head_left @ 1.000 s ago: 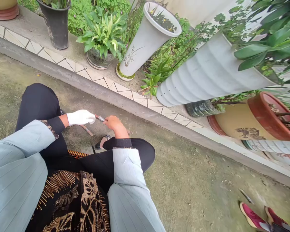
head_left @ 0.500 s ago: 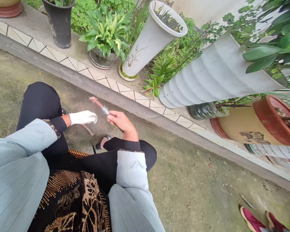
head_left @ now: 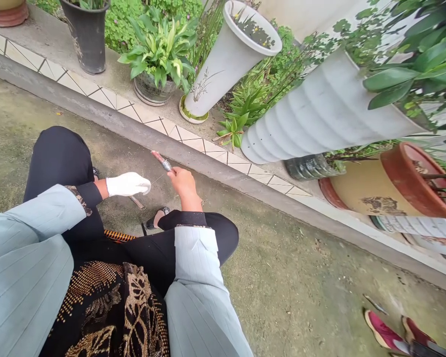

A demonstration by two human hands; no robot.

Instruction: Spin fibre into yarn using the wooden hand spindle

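Note:
My right hand [head_left: 184,182], bare, is closed around a short reddish-brown stick [head_left: 156,155]. Silvery wire is wound in a coil [head_left: 166,165] about the stick, just ahead of my fingers. In a white glove, my left hand [head_left: 128,184] is to the left with its fingers pinched together. A thin strand of wire [head_left: 156,177] runs faintly from these fingertips toward the coil. Beneath the gloved hand, partly covered by it, a second brownish stick [head_left: 137,202] shows near the ground.
A tiled ledge [head_left: 148,116] crosses ahead, bearing a tall white planter [head_left: 223,69], a ribbed white planter [head_left: 293,119] and a leafy potted plant [head_left: 159,54]. Red shoes [head_left: 382,329] of another person are at lower right on the concrete ground [head_left: 282,267], near a thin stick [head_left: 375,303].
My right hand has turned and shifted slightly, carrying the wire-wound stick a little to the right and away from the gloved left hand. The left hand stays nearly in place. More of the other person shows.

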